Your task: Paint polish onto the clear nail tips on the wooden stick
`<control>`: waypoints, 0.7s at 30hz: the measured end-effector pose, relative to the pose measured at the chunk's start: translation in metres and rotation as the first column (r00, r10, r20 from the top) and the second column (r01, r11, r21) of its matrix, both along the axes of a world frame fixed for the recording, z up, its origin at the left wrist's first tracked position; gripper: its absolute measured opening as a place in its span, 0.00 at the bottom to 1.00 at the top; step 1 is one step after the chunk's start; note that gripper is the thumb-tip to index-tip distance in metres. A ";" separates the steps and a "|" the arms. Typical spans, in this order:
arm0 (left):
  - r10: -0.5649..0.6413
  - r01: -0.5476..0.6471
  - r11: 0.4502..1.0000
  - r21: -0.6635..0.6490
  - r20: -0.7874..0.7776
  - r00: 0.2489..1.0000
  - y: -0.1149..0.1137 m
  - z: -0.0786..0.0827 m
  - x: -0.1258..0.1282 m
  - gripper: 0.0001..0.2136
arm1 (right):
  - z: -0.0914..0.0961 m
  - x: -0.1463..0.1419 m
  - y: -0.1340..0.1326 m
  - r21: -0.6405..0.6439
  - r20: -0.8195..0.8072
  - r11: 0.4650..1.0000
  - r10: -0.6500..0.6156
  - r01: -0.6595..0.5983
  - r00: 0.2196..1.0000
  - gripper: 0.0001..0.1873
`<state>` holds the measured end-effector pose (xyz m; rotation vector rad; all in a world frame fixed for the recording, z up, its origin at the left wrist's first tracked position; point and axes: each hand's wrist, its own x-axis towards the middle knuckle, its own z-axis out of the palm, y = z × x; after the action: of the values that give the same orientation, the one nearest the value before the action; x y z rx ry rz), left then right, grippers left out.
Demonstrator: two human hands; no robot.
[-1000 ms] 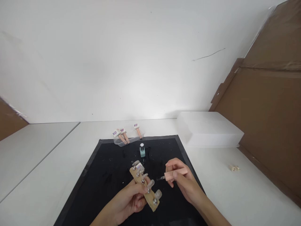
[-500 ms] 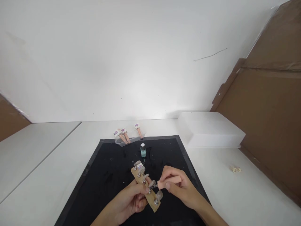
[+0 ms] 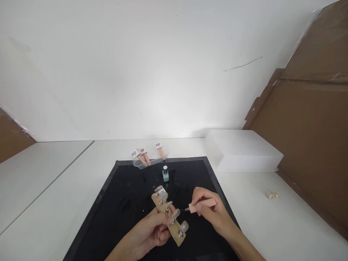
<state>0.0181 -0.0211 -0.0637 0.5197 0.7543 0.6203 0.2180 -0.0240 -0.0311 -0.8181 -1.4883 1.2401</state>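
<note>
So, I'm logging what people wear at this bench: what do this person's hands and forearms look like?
The left hand and right hand are bare, without gloves. No sleeve covers the visible parts of the forearms. I see no watch or bracelet; some fingers are partly hidden.

Black mat [image 3: 127,206]: near edge cut off by bottom of my view. Over mat, left grip [image 3: 154,226]: some fingers hidden from me behind wooden strip [image 3: 174,232]; right grip [image 3: 216,215] covers part of pink handle [image 3: 193,208]; brush tip [image 3: 186,209] too small, blurred to make out. At mat's far edge, print on labels [image 3: 135,154] too small for me to read. Right of mat, cream pieces [image 3: 270,196] too small to identify; cardboard [image 3: 304,116] runs out of frame.
</note>
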 end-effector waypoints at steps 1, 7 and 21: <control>-0.007 0.007 1.000 0.001 -0.025 1.000 0.000 0.003 0.000 0.10 | 0.000 0.000 0.000 0.018 -0.024 1.000 0.026 -0.026 0.999 0.09; -0.025 0.025 1.000 -0.004 -0.084 0.996 -0.003 0.018 0.005 0.10 | 0.006 -0.003 -0.002 0.049 0.039 0.992 0.116 -0.118 0.992 0.09; -0.035 0.034 0.999 -0.014 -0.095 0.995 -0.004 0.022 0.002 0.09 | 0.012 -0.005 -0.002 0.159 0.052 0.983 0.081 -0.088 0.995 0.04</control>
<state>0.0196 -0.0253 -0.0416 0.5531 0.8365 0.5615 0.2133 -0.0263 -0.0194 -0.6857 -1.6516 1.1523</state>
